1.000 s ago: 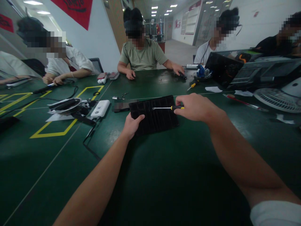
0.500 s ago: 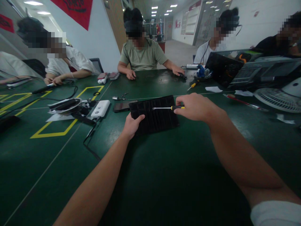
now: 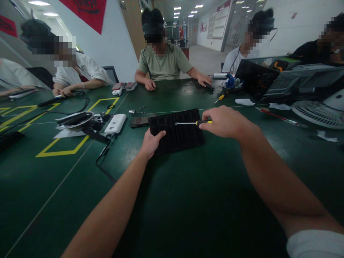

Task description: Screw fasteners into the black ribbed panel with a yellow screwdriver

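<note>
The black panel (image 3: 185, 138) is in front of me over the green table (image 3: 172, 200), and my left hand (image 3: 152, 143) holds its left side with my thumb on top. My right hand (image 3: 225, 122) pinches the yellow and black handle of a screwdriver (image 3: 197, 123), and its tip is near the panel's middle. To the left is a white box (image 3: 115, 124), then farther off a yellow tool (image 3: 221, 97) and a person (image 3: 165, 62) in green.

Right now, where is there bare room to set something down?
The widest bare patch of table lies between the left forearm and right forearm, on the wearer's side of the black panel. Another lies left of the left forearm, nearer than the yellow tape. It's crowded around the white box and beside the fan.
</note>
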Demonstrator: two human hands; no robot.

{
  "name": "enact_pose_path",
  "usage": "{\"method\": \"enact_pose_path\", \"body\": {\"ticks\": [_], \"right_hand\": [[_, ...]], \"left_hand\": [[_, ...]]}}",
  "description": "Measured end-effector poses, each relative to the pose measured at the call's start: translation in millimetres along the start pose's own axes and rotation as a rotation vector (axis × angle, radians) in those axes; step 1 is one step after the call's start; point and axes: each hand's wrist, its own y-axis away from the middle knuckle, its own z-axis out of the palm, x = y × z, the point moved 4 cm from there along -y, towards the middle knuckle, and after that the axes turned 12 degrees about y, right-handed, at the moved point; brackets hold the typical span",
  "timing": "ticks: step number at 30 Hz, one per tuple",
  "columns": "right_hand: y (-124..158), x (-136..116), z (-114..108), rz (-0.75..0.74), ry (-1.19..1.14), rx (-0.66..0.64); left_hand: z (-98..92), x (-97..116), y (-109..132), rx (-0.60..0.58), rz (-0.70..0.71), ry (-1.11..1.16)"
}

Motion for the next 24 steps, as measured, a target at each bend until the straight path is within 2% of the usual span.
{"method": "enact_pose_path", "body": {"ticks": [24], "right_hand": [[-1.0, -1.7, 1.0, 0.011, 0.042, -0.068]], "left_hand": [[0.6, -0.2, -0.5, -0.002, 0.015, 0.017]]}}
